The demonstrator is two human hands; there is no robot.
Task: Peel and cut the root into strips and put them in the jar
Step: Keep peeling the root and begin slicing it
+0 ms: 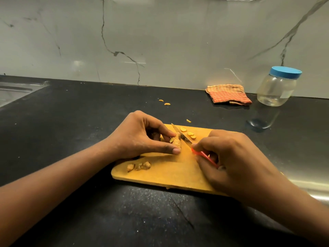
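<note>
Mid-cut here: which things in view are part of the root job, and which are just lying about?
In the job: root under left hand; knife in right hand; cut slices; cutting board; jar, lid still on.

Lying about: striped cloth; sink; stray bits on counter.

A yellow cutting board [165,173] lies on a black speckled counter [71,122]. The knife [194,147] has a red handle. Upper right, the clear jar [277,88] has a blue lid [285,72]; beside it, an orange-and-tan striped cloth [228,94]. The wall [160,38] is grey-white with dark veins.
</note>
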